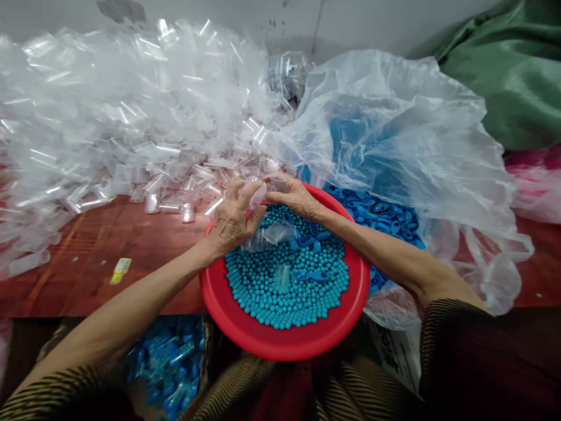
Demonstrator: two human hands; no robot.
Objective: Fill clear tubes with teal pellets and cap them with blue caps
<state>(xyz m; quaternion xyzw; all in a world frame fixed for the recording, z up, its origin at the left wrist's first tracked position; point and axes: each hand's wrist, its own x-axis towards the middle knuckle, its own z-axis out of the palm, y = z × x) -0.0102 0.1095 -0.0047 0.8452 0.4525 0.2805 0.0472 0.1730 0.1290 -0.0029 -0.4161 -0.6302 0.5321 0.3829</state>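
Note:
Above the far side of a red basin (284, 348), both my hands are close together. My left hand (232, 219) is closed around a clear plastic tube (258, 196), its fingers curled. My right hand (295, 196) grips another clear plastic tube (277, 185) between thumb and fingers. Small turquoise beads (280, 307) fill the basin. On the beads lie blue plastic pieces (312, 275), a clear tube (283, 277) and some clear plastic (266, 238) below my left hand.
A large heap of clear tubes (131, 117) covers the back left of the red-brown table (158, 263). Blue plastic pieces (390, 219) spill from a clear bag (447, 134) at right. Below the table edge stands a container of blue filled items (169, 362). A green sack (512, 76) sits far right.

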